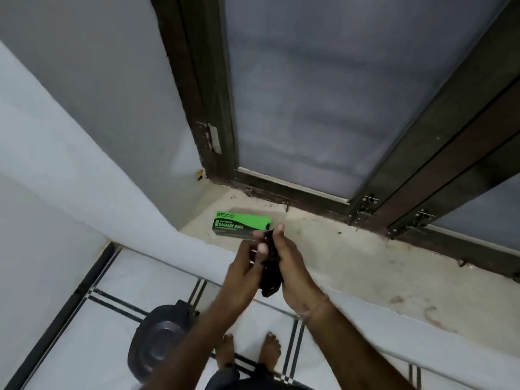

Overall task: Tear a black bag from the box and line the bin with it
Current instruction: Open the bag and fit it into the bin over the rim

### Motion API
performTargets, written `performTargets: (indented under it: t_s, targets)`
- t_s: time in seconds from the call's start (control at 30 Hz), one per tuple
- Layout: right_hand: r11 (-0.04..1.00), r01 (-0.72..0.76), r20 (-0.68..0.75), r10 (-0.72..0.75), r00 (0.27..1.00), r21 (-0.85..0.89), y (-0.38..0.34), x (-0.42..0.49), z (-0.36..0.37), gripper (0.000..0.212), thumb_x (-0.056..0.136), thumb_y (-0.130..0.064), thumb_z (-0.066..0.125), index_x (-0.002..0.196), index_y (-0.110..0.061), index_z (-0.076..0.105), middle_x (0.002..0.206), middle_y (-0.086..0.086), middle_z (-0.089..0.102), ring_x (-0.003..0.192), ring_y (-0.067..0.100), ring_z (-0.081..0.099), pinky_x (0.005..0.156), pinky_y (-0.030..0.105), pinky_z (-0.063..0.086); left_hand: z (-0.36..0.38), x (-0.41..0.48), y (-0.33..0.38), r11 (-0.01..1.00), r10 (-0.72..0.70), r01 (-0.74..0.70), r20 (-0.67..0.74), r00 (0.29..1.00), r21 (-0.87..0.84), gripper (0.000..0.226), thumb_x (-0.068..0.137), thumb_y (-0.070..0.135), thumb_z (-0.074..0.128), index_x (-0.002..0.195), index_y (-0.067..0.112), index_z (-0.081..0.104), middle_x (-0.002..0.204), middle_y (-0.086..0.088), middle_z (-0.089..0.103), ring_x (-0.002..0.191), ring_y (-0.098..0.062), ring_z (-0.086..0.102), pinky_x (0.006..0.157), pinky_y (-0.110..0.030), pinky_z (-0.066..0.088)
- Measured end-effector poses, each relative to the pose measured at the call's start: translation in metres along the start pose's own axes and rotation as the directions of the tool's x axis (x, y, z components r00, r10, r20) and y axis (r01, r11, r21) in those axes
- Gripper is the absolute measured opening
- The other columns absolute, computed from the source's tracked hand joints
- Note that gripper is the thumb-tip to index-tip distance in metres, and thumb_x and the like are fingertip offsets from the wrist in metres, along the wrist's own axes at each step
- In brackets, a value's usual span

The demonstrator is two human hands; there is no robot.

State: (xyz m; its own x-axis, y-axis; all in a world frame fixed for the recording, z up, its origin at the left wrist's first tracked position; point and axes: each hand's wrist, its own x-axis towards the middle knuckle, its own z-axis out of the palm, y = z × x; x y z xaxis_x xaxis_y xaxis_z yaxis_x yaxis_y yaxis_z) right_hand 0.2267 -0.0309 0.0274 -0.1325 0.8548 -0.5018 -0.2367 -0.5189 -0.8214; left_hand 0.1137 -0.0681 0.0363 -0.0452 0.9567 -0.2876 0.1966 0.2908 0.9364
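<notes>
A green and black box of garbage bags (pixel 239 225) lies on the stone window sill (pixel 351 257), near its left corner. Just in front of the box, both hands hold a folded black bag (pixel 270 273) above the sill's edge. My left hand (pixel 244 267) pinches the bag's upper left side. My right hand (pixel 289 266) grips it from the right, thumb up by the box. The bag's lower end hangs free below my palms. A dark round bin (pixel 157 344) stands on the floor below, partly hidden by my left forearm.
A window with dark wooden frames (pixel 222 114) and frosted panes rises behind the sill. Metal latches (pixel 365 209) stick out along the lower frame. White walls close in at the left. Tiled floor (pixel 84 333) with dark lines lies below, with two bare feet on it.
</notes>
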Motion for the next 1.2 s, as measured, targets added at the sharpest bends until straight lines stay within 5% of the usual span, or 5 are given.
performTargets:
  t_s: [0.27,0.8,0.9,1.07,1.2]
  targets:
    - [0.958,0.005,0.089,0.022,0.996,-0.287,0.037,-0.006,0.053,0.029,0.088,-0.054,0.062,0.090,-0.025,0.069,0.098,0.004,0.075,0.099,0.024,0.071,0.097,0.046,0.057,-0.045,-0.030,-0.009,0.808,-0.467,0.445,0.042,0.883,-0.386,0.063,0.084,0.075,0.059,0.118,0.023,0.070,0.103,-0.009,0.079,0.096,-0.028,0.077,0.070,-0.040,0.063]
    - [0.973,0.000,0.047,0.012,0.999,-0.232,0.128,-0.074,0.185,0.035,0.099,-0.028,0.069,0.106,0.007,0.073,0.104,0.023,0.079,0.105,0.039,0.075,0.084,0.041,0.064,-0.249,-0.129,-0.125,0.645,-0.577,0.245,-0.251,0.777,-0.724,0.029,0.100,0.019,0.065,0.117,-0.004,0.063,0.111,-0.026,0.072,0.098,-0.038,0.071,0.092,-0.055,0.059]
    - [0.976,0.043,-0.009,-0.046,0.999,-0.212,0.165,-0.101,0.233,0.053,0.099,-0.038,0.068,0.103,0.015,0.065,0.108,0.033,0.073,0.107,0.047,0.070,0.095,0.056,0.059,-0.311,-0.167,-0.161,0.720,-0.507,0.271,-0.216,0.834,-0.639,0.015,0.101,0.019,0.063,0.108,0.005,0.063,0.103,-0.015,0.071,0.085,-0.025,0.070,0.064,-0.031,0.061]
    - [0.981,0.016,0.102,0.004,0.995,-0.193,0.201,-0.166,0.322,0.053,0.105,-0.040,0.057,0.113,0.011,0.069,0.108,0.027,0.076,0.098,0.035,0.075,0.085,0.038,0.061,-0.397,-0.237,-0.178,0.908,-0.289,0.240,-0.099,0.952,-0.343,0.083,0.081,0.073,0.055,0.148,0.030,0.031,0.147,0.008,0.043,0.134,-0.015,0.044,0.109,-0.038,0.040]
    - [0.971,0.024,0.293,0.047,0.955,-0.236,0.210,-0.207,0.364,0.053,0.103,-0.044,0.059,0.113,0.006,0.073,0.113,0.030,0.074,0.108,0.041,0.073,0.097,0.045,0.059,-0.420,-0.273,-0.170,0.984,-0.050,0.066,0.094,0.994,-0.168,0.063,0.091,0.068,0.053,0.143,0.032,0.049,0.144,0.015,0.054,0.127,0.000,0.056,0.093,-0.011,0.045]
